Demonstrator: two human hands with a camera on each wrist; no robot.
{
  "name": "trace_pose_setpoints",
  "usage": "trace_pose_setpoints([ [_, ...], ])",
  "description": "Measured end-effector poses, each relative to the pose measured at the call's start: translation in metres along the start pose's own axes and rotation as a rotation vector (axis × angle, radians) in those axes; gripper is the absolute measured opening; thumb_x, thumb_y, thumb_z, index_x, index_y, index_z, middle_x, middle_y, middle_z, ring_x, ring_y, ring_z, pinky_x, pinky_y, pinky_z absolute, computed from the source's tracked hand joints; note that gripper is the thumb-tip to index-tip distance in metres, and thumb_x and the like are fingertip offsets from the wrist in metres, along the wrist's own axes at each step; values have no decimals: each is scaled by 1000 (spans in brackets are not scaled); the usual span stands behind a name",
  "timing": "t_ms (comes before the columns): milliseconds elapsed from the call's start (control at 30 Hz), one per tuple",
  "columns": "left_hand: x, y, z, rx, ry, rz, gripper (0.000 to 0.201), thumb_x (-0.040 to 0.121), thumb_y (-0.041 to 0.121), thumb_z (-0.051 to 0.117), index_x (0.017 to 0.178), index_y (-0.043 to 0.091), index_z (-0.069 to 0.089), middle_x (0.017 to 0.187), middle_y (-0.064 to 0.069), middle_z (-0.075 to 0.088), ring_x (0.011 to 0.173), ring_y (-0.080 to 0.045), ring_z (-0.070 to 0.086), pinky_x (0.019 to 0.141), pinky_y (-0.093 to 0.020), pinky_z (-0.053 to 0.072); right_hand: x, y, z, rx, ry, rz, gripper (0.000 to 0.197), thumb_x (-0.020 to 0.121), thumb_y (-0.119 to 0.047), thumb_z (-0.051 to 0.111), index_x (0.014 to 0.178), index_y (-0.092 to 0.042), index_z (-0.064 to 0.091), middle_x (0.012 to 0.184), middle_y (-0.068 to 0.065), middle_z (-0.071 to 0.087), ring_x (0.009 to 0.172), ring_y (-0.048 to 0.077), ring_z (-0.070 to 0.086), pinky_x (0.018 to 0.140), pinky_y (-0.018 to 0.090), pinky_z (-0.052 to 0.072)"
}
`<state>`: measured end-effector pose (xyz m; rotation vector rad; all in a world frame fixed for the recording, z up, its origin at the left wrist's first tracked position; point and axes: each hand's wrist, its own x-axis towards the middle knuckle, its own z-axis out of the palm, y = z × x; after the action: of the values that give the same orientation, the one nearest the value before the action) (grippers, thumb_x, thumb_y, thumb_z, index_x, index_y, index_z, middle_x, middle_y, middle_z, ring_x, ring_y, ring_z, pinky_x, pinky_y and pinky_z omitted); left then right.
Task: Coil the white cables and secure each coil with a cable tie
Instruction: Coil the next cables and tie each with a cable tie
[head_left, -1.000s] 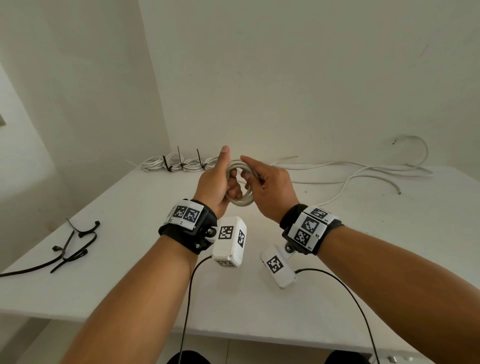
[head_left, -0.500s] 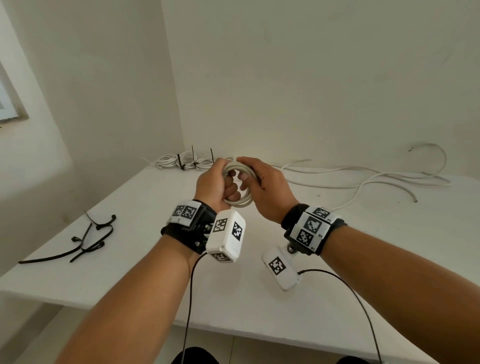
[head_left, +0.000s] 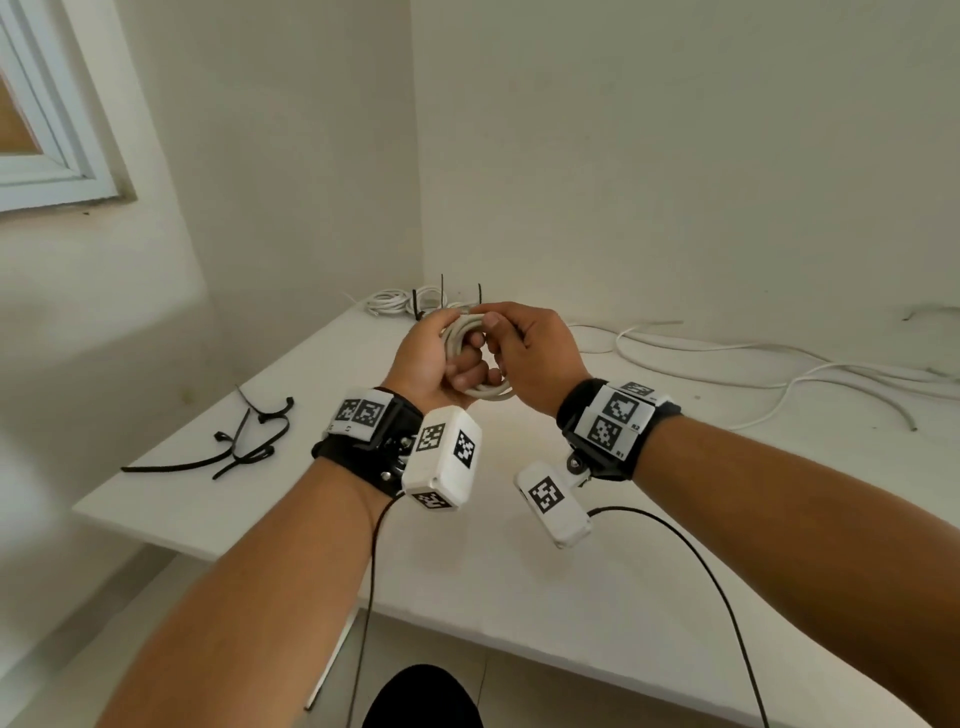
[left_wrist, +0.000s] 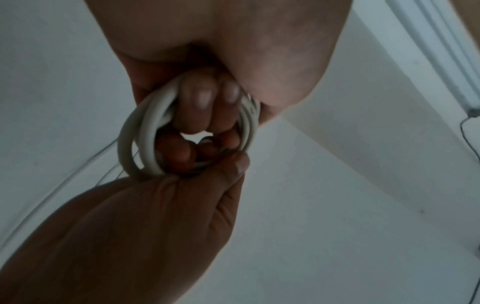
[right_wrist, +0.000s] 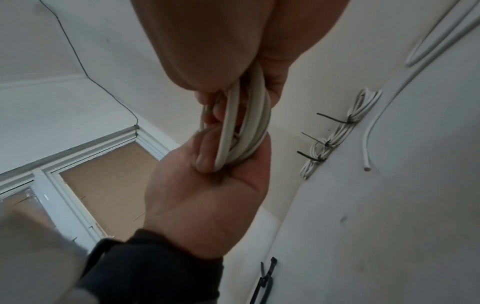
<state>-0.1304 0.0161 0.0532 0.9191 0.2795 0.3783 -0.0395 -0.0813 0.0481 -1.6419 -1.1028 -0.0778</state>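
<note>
Currently held above the white table (head_left: 519, 571) — one white cable coil (head_left: 470, 358), several loops, untied. Left hand (head_left: 426, 364): fingers curled through the coil's left side, grasping it. Right hand (head_left: 530, 358): fingers hooked through the ring from the right, thumb pinching the top strands. Finished coils (head_left: 400, 301) with black ties are seen at the far left corner by the wall. Loose white cables (head_left: 779, 364) are spread along the far right. Spare black cable ties (head_left: 244, 441) — placed near the left edge.
</note>
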Motion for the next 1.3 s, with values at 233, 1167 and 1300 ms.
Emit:
trace_pose_setpoints([
  [233,-15,25,-51,-129,92,62,60,97,50,44,56,7,56,39,1,28,35,-15,26,48,-24,36,16,-17,54,-24,-104,-112,25,102,-17,49,113,-12,71,69,-9,60,60,-2,55,65,15,44],
  [1167,-54,104,-225,79,794,304,30,82,14,53,55,10,41,45,-1,23,39,-16,18,43,-23,25,101,-9,248,-712,-944,-214,22,84,-15,74,104,-23,77,112,-1,71,104,20,64,85,26,48],
  [1300,-47,101,-217,97,793,293,27,81,15,54,57,11,43,45,-1,29,41,-17,20,44,-24,24,101,-1,241,-692,-880,-226,15,85,-19,72,98,-20,77,108,2,72,101,22,65,84,28,49],
])
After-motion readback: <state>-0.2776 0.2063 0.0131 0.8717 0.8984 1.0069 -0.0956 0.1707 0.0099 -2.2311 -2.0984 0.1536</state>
